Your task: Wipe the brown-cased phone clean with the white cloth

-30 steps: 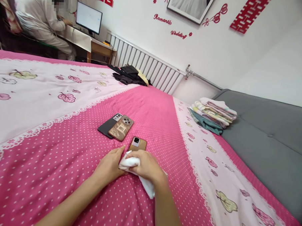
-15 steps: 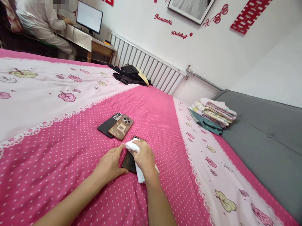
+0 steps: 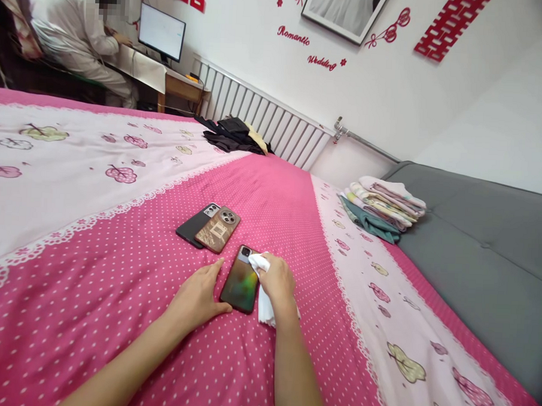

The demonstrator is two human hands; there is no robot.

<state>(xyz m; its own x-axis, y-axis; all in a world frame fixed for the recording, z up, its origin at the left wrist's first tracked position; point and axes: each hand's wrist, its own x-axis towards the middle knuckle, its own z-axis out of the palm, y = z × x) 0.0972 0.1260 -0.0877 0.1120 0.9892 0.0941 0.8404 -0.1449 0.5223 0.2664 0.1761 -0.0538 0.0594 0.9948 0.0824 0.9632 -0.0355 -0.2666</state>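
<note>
A dark smartphone [image 3: 240, 282] with a greenish sheen lies back side up on the pink dotted bedspread [image 3: 160, 270]. My left hand [image 3: 199, 292] rests along its left edge, thumb at the lower corner and fingers stretched out. In my right hand [image 3: 277, 281] is a bunched white cloth [image 3: 266, 304], its top end touching the phone's upper right side by the camera block and its tail hanging down beside the phone. Just beyond are two more phones: a brown patterned phone [image 3: 218, 230] partly overlapping a black phone [image 3: 191, 226].
Dark folded clothes [image 3: 233, 134] lie at the bed's far edge. A stack of folded fabric [image 3: 383, 202] sits by the grey headboard [image 3: 476, 224]. At the far left, a person [image 3: 67, 32] in white sits at a desk with a monitor [image 3: 161, 33]. A white radiator [image 3: 261, 107] lines the wall.
My right hand has moved to the right with the white cloth, uncovering most of the phone's back. My left hand stays in nearly the same place.
</note>
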